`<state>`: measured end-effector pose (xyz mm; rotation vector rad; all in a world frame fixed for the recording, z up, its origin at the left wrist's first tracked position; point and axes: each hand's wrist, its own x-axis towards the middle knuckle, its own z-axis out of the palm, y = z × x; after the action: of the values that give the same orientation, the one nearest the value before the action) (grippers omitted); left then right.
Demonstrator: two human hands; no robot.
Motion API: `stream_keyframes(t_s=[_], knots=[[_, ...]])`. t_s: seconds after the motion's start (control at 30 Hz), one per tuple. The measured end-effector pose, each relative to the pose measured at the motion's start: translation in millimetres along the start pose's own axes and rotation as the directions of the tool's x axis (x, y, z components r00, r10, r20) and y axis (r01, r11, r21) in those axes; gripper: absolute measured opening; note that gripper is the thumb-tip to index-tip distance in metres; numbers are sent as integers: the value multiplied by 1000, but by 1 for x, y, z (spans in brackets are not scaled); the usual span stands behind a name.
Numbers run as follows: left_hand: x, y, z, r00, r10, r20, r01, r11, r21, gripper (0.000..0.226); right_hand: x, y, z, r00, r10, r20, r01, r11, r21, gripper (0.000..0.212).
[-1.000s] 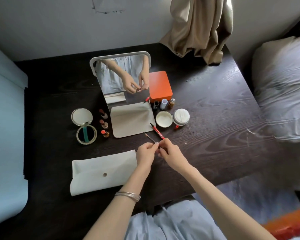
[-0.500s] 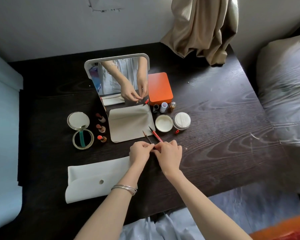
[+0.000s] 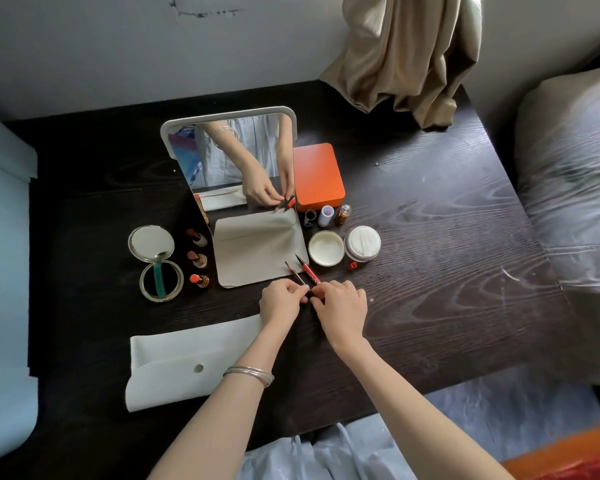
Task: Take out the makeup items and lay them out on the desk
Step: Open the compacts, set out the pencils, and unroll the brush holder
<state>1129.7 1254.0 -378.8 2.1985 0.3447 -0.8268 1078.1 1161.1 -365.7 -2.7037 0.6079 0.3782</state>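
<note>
Here, left hand point(image 3: 280, 303) fingers pinch the brown pencil point(image 3: 296, 273), right hand point(image 3: 341, 306) fingers the red liner point(image 3: 309, 271), beside bare desk point(image 3: 447, 278).

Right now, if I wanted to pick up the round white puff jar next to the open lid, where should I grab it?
Grab the puff jar around its round side wall, coming straight down from above. It stands upright, low and wide, and the lid crowds its left, so fingers fit best front and back.

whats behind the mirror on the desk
The orange box sits beside the mirror, its near end by the mirror's right edge. Dark desk shows around it. Whatever lies directly behind the mirror is covered.
</note>
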Motion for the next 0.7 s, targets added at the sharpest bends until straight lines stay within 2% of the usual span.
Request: stream_keyframes(t_s=[0.37,0.47,0.57,0.63,0.7], knots=[[-1,5,-3,1000,-16,25,15,999,41,17,-1,1,-2,1000,3,10,-3,1000,-4,26],[-3,5,-7,999,-9,52,6,999,50,17,-3,1,-7,999,2,-37,-1,1000,30,24],[-12,7,-14,985,10,171,-12,1000,12,13,-10,8,-13,994,3,-107,21,973,229,20],[-22,12,-17,962,33,271,-15,998,-69,25,-16,14,-18,999,-36,-40,51,878,476,18],[-32,17,-16,929,90,360,-43,990,-136,32,-22,22,-24,996,-84,12,59,784,617,21]])
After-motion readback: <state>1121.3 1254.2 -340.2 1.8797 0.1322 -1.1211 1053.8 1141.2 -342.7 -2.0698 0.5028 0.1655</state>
